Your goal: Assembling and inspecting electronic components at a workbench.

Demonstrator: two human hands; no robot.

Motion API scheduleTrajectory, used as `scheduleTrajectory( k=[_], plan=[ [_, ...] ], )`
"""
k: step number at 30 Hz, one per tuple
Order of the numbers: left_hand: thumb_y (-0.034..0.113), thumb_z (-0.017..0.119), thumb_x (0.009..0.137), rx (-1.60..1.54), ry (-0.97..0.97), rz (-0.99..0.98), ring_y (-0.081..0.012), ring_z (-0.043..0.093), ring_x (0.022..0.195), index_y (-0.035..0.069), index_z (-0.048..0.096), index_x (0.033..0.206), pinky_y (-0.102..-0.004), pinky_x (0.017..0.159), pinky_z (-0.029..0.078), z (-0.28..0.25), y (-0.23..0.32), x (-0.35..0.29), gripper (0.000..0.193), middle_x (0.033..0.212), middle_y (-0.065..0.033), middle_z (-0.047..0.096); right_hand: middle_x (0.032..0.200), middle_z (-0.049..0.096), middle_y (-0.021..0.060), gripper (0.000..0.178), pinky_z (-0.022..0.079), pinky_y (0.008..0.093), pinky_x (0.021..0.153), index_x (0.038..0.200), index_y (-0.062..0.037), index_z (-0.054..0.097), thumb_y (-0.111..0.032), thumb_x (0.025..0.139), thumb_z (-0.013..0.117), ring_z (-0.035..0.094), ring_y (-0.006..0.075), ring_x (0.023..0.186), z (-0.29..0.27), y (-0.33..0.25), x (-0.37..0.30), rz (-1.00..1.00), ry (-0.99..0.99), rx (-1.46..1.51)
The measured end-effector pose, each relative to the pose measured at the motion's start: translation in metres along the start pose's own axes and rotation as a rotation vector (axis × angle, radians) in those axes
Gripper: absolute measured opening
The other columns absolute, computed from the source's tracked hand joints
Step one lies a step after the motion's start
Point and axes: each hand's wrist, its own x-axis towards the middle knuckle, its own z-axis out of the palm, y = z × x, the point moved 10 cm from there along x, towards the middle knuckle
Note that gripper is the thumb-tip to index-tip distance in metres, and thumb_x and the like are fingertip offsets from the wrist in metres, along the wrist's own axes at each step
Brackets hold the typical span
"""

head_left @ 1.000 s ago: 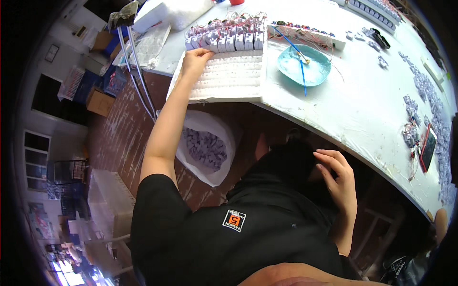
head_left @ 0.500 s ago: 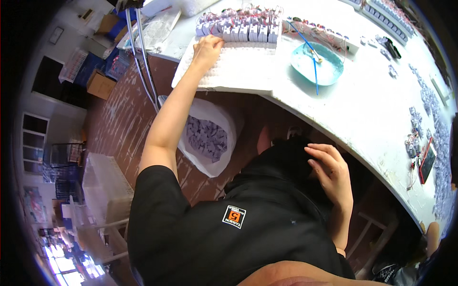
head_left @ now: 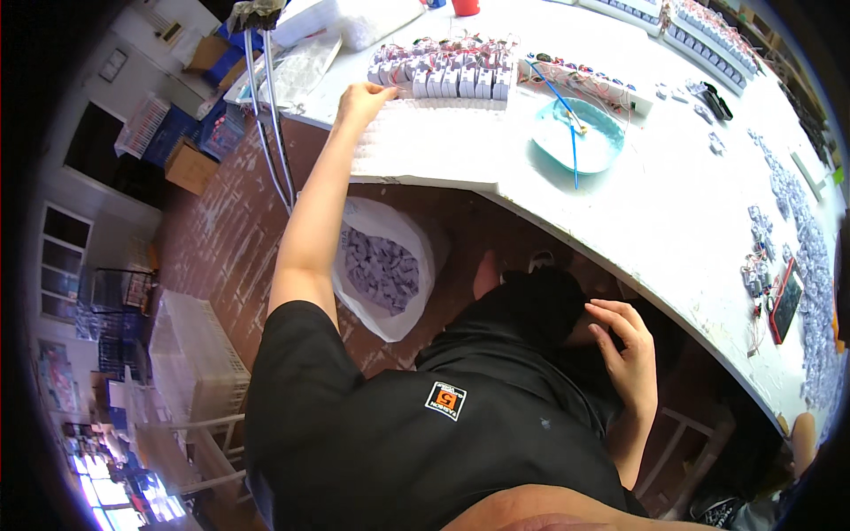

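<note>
My left hand (head_left: 363, 103) reaches to the table's far left side. Its fingers are drawn together at the left end of the front row of small white plastic blocks (head_left: 460, 84). Whatever may be between the fingertips is too small to make out. Thin red wires and small parts lie over the tops of the rows. Under my left wrist and in front of the blocks is a white textured pad (head_left: 425, 146). Over my lap, away from the table, my right hand (head_left: 630, 354) hangs with fingers loosely apart and nothing in it.
A teal dish (head_left: 598, 155) with blue sticks sits right of the blocks. Small parts (head_left: 810, 292) line the table's right side beside a red-edged black device (head_left: 785, 305). Below the table stands a white bag (head_left: 390, 327) of grey-white pieces. Metal poles (head_left: 266, 115) rise at left.
The view has shifted slightly, so the table appears lower. My left hand has moved a little left along the blocks' front row. The right hand stays over my lap.
</note>
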Motion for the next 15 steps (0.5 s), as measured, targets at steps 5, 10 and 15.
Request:
scheduleTrajectory(
  k=[5, 10, 15],
  plan=[
    [0.023, 0.075, 0.082, -0.093, 0.039, 0.108, -0.0224, 0.073, 0.086, 0.009, 0.079, 0.094, -0.0323, 0.082, 0.055, -0.002, 0.023, 0.000, 0.019, 0.088, -0.0140, 0.076, 0.113, 0.067, 0.0104, 0.026, 0.054, 0.0311, 0.078, 0.114, -0.0039, 0.071, -0.002, 0.088, 0.069, 0.066, 0.0230, 0.096, -0.005, 0.000, 0.003, 0.053, 0.002, 0.037],
    [0.020, 0.074, 0.085, 0.182, 0.331, 0.413, -0.0291, 0.071, 0.077, 0.008, 0.077, 0.090, -0.0372, 0.075, 0.055, -0.049, 0.079, 0.003, 0.014, 0.084, -0.0141, 0.072, 0.112, 0.067, 0.0105, 0.025, 0.054, 0.0318, 0.078, 0.112, -0.0033, 0.071, -0.002, 0.087, 0.069, 0.065, 0.0247, 0.097, -0.011, 0.010, -0.003, 0.007, 0.030, -0.047],
    [0.017, 0.067, 0.089, 0.268, 0.331, 0.729, -0.0347, 0.069, 0.088, 0.010, 0.074, 0.095, -0.0408, 0.079, 0.055, -0.027, 0.146, 0.029, 0.012, 0.099, -0.0137, 0.070, 0.110, 0.068, 0.0106, 0.024, 0.054, 0.0321, 0.078, 0.111, -0.0034, 0.071, -0.003, 0.087, 0.069, 0.065, 0.0253, 0.097, -0.009, 0.013, 0.000, 0.024, 0.036, -0.004]
  ],
)
